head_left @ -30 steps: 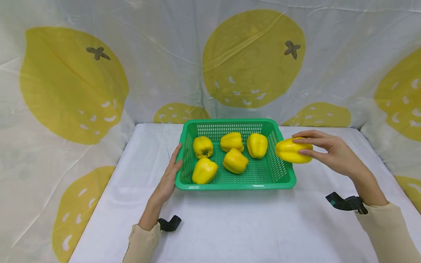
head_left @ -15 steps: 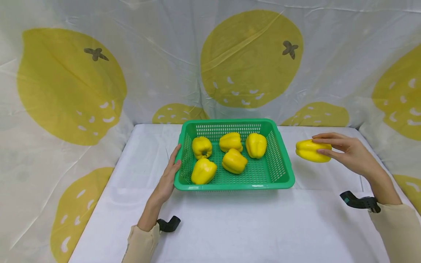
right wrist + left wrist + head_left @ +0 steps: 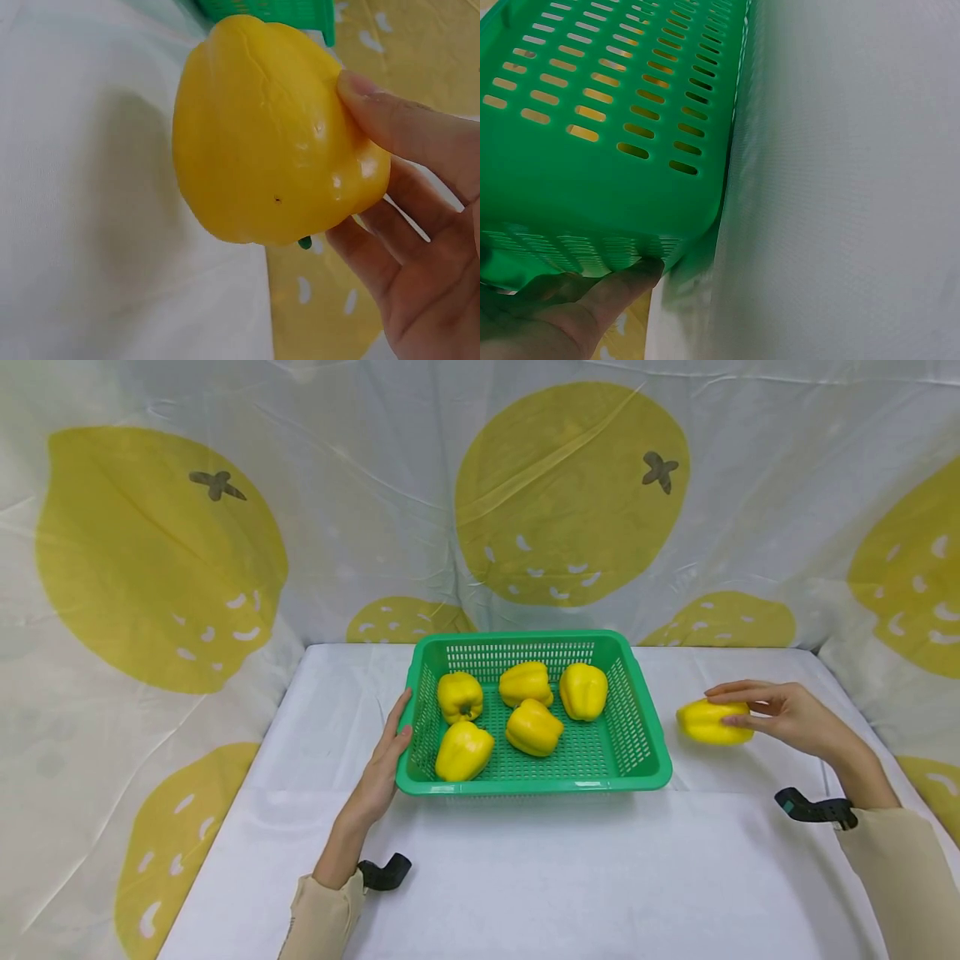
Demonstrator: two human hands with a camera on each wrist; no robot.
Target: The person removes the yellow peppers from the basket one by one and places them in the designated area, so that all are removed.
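My right hand (image 3: 787,717) holds a yellow bell pepper (image 3: 708,722) to the right of the green basket (image 3: 536,787). In the right wrist view, thumb and fingers pinch the pepper (image 3: 262,135) near its stem end, and its shadow falls on the cloth beside it. The pepper appears slightly above the cloth. My left hand (image 3: 378,768) rests against the basket's left side, fingers extended along the outer wall. Seen from the left wrist, the fingers (image 3: 622,291) touch the outside of the basket wall (image 3: 592,180). Several yellow bell peppers (image 3: 534,727) lie inside the basket.
A white cloth (image 3: 555,877) covers the table under the basket. Behind the table and at both sides hangs a pale curtain (image 3: 375,468) printed with large yellow lemons. Dark wrist cameras (image 3: 813,807) are strapped to both forearms.
My right hand has carried the bell pepper rightward, away from the basket's right rim, then lowered it toward the cloth. The left hand and basket stay in place.
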